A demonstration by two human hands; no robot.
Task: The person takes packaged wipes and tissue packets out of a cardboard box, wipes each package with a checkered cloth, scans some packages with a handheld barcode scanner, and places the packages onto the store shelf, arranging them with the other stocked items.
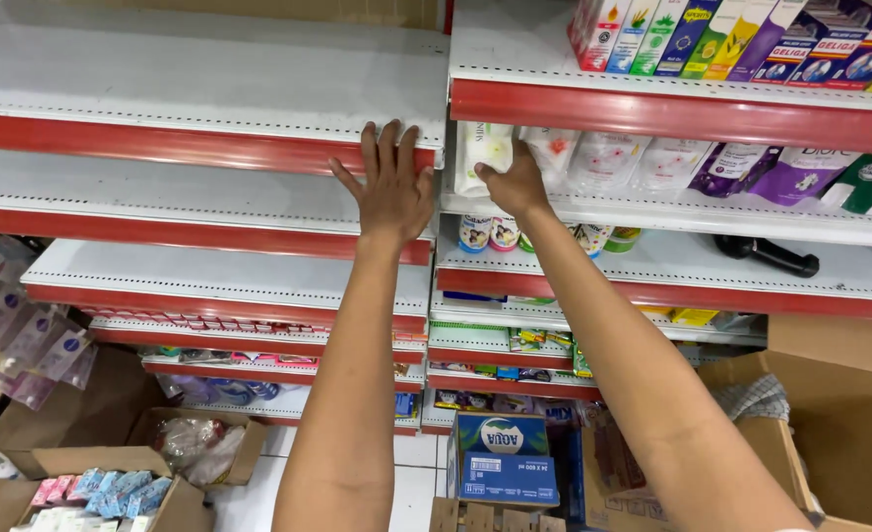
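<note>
My left hand (391,182) rests flat with fingers spread on the red front edge of an empty white shelf (209,94). My right hand (515,182) grips the bottom of a white soft pack (482,153) standing at the left end of the neighbouring shelf (751,212). Beside that pack stand several more clear and white pouches (603,158), then purple pouches (766,172) further right.
Tall coloured boxes (711,34) fill the top right shelf. Small jars (490,233) and a black item (771,254) sit one shelf lower. Empty white shelves step down on the left. Open cardboard boxes (91,478) of goods and a blue carton (500,458) stand on the floor below.
</note>
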